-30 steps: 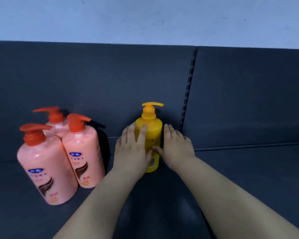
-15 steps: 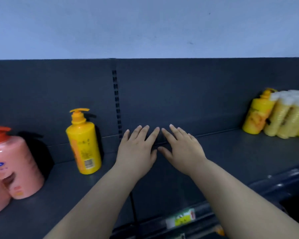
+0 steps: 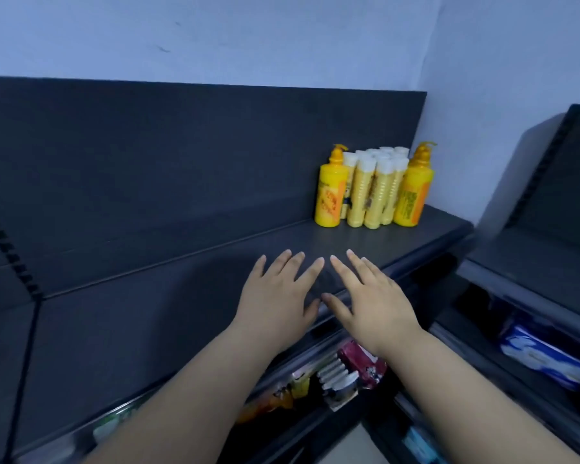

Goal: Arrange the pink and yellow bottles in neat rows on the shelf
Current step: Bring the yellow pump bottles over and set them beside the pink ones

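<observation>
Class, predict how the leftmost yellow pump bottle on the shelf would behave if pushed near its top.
Tall and narrow-based, the yellow pump bottle would likely tip rather than slide. Its glossy plastic body is probably rigid, perhaps slippery.

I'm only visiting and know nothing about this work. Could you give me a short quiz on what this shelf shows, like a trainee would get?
1. True or false: the left hand and the right hand are both open and hold nothing.
2. The white-capped bottles stand: A) upright at the right end of the shelf; B) directly under the hands; C) on their sides.
3. How many yellow pump bottles flank them?
Key: 1 true; 2 A; 3 two, one on each side.
</observation>
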The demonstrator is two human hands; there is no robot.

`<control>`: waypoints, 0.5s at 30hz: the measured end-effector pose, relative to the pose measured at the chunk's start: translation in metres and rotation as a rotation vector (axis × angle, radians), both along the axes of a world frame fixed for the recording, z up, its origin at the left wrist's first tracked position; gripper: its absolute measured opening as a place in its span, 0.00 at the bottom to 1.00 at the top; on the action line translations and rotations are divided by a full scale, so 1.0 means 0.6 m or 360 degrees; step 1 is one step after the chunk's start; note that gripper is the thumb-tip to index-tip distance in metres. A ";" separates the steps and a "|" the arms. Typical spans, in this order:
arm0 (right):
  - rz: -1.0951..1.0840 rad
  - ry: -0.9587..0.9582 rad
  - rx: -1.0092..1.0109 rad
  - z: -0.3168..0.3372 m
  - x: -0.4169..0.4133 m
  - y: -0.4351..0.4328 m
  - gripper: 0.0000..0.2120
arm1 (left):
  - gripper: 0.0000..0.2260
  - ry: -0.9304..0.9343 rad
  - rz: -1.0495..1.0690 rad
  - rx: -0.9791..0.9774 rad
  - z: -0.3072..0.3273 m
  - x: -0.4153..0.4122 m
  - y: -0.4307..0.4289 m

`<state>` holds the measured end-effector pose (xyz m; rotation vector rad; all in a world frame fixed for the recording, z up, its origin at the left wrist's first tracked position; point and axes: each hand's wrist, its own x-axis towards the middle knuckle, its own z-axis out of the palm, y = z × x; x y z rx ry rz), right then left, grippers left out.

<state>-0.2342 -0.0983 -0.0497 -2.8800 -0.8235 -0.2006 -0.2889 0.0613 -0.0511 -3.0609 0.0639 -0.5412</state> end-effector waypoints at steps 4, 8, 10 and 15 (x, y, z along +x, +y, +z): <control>-0.0028 0.0010 0.0062 -0.018 0.044 -0.029 0.41 | 0.28 -0.0017 -0.0026 0.0021 -0.003 0.041 -0.021; -0.0009 0.0093 0.0107 -0.036 0.091 -0.027 0.36 | 0.28 0.0004 -0.0041 -0.0010 -0.018 0.094 -0.018; 0.0014 0.0159 0.0064 -0.044 0.123 -0.022 0.32 | 0.28 0.0048 -0.0012 -0.0004 -0.026 0.133 -0.009; -0.0025 0.0179 -0.0087 -0.045 0.229 -0.007 0.31 | 0.28 0.0059 -0.0006 -0.0083 -0.044 0.248 0.017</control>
